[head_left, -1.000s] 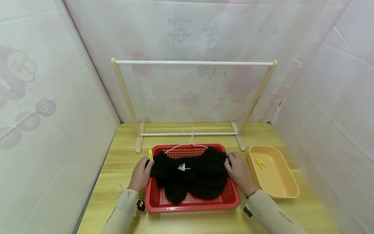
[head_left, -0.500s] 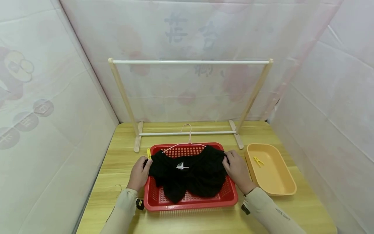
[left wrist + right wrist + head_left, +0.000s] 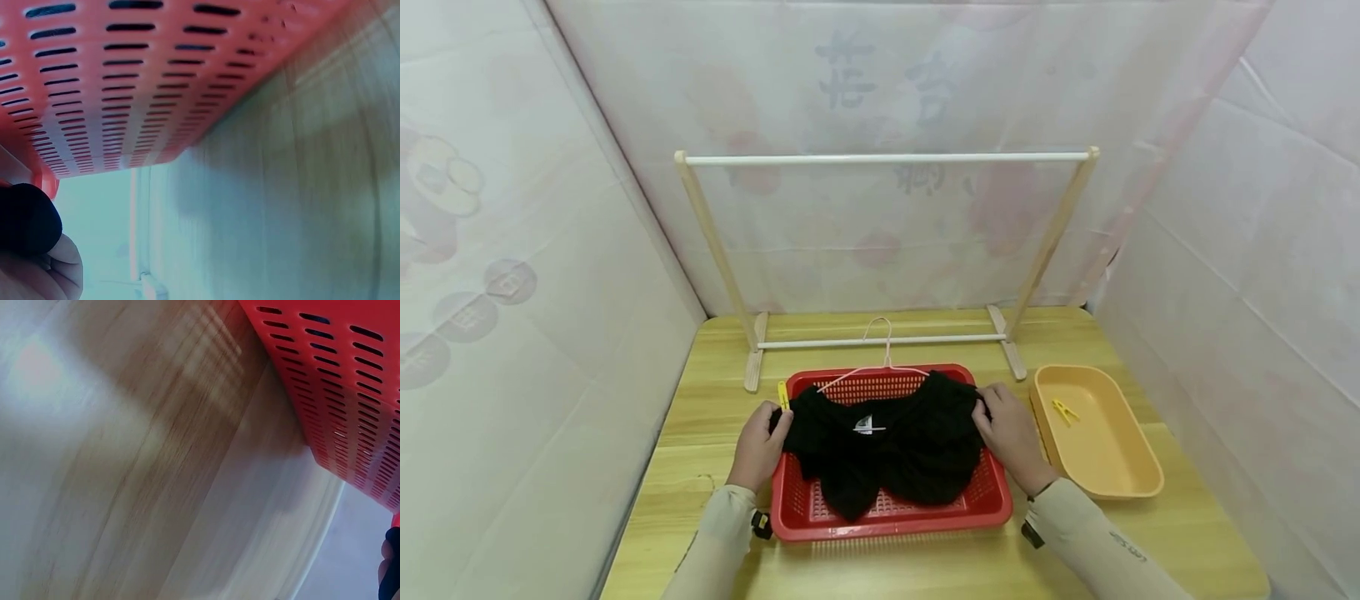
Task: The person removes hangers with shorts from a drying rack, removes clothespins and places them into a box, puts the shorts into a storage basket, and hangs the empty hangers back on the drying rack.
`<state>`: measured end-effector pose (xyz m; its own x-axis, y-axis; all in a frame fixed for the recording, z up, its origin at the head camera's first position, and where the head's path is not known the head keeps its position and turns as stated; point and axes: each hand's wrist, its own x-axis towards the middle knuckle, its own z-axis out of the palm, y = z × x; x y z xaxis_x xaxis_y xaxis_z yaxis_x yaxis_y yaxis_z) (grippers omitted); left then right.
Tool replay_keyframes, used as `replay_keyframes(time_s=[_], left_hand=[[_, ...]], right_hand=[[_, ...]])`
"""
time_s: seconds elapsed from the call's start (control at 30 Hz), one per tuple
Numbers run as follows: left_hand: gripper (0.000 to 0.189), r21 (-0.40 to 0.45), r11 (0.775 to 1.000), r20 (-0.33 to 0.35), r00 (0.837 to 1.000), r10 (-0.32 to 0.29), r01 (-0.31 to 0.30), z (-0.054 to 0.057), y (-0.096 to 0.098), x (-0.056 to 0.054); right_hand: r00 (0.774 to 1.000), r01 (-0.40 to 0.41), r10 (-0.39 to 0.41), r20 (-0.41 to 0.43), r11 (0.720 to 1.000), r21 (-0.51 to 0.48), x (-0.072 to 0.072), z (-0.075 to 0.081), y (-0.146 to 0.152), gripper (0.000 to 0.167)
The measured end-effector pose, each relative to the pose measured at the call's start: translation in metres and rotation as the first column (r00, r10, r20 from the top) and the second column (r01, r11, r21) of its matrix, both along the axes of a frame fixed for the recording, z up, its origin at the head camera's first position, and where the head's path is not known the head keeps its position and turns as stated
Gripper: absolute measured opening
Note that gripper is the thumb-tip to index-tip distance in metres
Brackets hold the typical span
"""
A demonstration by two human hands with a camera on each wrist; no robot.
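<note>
A black short-sleeved top [image 3: 917, 458] with a white neck label lies over the red slotted basket [image 3: 891, 529], on a pink hanger [image 3: 888, 358] whose hook points to the back. My left hand [image 3: 757, 450] grips the left sleeve end, thumb on top. Right by that thumb a yellow clothespin [image 3: 784, 395] sticks up. The opposite sleeve end is gripped by my right hand [image 3: 1015, 442]. In the left wrist view, fingers [image 3: 67, 267] curl at the black cloth [image 3: 28, 219] beside the basket wall. Only a sliver of cloth [image 3: 392, 569] and fingers appears in the right wrist view.
Behind the basket stands a drying rack with a white top bar [image 3: 887, 158] and wooden feet [image 3: 756, 354]. A yellow tray [image 3: 1112, 454] sits to the right, holding another yellow clothespin [image 3: 1064, 412]. Pale curtains [image 3: 880, 75] enclose the wooden table [image 3: 700, 450].
The head view has shifted slightly, so the scene sits a little further left. Both hands keep their hold on the sleeves, and the top stays in place over the basket.
</note>
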<state>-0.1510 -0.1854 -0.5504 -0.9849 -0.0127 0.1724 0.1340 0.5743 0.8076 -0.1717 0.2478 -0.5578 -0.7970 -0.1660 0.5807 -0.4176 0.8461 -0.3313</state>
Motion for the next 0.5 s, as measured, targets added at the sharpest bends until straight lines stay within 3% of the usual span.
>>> replay_keyframes(time_s=[0.17, 0.23, 0.37, 0.5], left_hand=[[0.021, -0.040, 0.999, 0.026, 1.000, -0.006, 0.007, 0.000, 0.005, 0.002], [0.022, -0.053, 0.999, 0.020, 1.000, -0.003, 0.004, 0.000, 0.006, 0.002], [0.022, -0.076, 0.997, -0.015, 1.000, 0.015, -0.016, 0.004, 0.005, 0.003], [0.023, -0.109, 0.993, -0.063, 0.998, 0.030, -0.037, 0.009, 0.003, 0.004]], right_hand=[[0.994, -0.032, 0.037, 0.106, 0.998, -0.050, 0.002, 0.002, 0.009, 0.022], [0.991, -0.069, 0.075, 0.107, 0.996, -0.064, -0.002, 0.011, 0.011, 0.026], [0.989, -0.145, 0.147, 0.025, 0.987, -0.069, -0.009, 0.051, -0.006, 0.026], [0.970, -0.242, 0.242, 0.011, 0.970, -0.024, -0.009, 0.099, -0.053, 0.017]])
